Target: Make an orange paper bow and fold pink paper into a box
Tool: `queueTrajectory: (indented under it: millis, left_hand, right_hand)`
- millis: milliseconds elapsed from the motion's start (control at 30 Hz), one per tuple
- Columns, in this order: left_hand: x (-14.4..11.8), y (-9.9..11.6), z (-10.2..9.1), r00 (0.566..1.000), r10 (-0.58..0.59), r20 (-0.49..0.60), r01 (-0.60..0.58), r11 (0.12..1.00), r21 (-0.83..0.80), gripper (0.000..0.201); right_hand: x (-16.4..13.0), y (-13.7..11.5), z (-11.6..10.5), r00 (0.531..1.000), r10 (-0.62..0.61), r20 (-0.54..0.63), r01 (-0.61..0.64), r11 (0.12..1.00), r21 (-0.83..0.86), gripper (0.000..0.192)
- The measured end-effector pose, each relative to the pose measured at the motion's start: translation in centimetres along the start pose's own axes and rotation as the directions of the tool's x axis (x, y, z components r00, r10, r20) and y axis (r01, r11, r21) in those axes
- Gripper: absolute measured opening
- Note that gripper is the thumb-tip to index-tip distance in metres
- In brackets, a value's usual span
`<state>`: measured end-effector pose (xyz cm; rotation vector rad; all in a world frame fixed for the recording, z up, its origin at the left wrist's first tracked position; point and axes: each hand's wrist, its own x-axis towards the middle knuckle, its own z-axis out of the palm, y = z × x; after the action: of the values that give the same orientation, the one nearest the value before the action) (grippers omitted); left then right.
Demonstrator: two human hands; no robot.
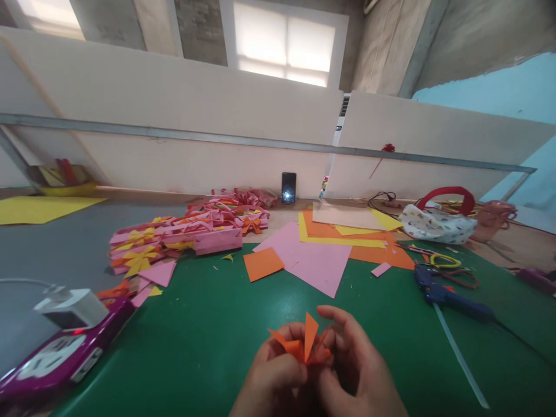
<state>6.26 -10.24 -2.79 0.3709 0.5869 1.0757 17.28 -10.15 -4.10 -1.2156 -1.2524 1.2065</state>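
Observation:
Low in the middle of the head view, an orange folded paper piece with several pointed flaps is held between both hands. My left hand grips it from the left, thumb pressed near its base. From the right, my right hand pinches it, with the index finger raised above the others. The fingers partly hide the lower part of the paper. Just beyond the hands, a flat orange paper square lies partly over a larger pink sheet.
A heap of folded pink, orange and yellow paper pieces lies back left. At left is a purple power strip with a white charger. A blue glue gun, scissors and fabric basket are right. A phone stands behind.

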Motion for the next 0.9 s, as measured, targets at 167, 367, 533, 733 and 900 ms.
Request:
queueTrajectory:
  millis: [167,367,533,733,900]
  left_hand:
    - [0.3,0.3,0.0,0.997,0.007,0.074,-0.009,1.0,0.018,0.026]
    - [0.2,0.4,-0.1,1.0,-0.026,0.006,0.025,0.998,0.062,0.035]
    - [-0.1,0.8,0.0,0.996,-0.086,-0.037,0.088,0.995,0.047,0.036]
    - [-1.2,2.8,0.5,0.983,-0.073,-0.17,0.113,0.965,0.235,0.043]
    - [-0.7,3.5,0.4,0.977,0.011,-0.215,0.054,0.954,0.295,0.046]
  right_hand:
    - [-0.1,0.1,-0.2,0.999,-0.034,0.007,0.034,0.999,-0.034,0.044]
    - [0.0,0.1,-0.6,0.999,-0.029,0.015,0.031,0.99,-0.136,0.043]
    - [0.6,-0.3,-1.3,1.0,0.019,0.022,-0.018,0.998,-0.052,0.04]
    - [1.2,-1.7,-2.0,0.963,0.149,0.225,-0.219,0.919,0.329,0.033]
    - [1.7,-1.6,-2.4,0.945,0.172,0.278,-0.277,0.872,0.403,0.042]
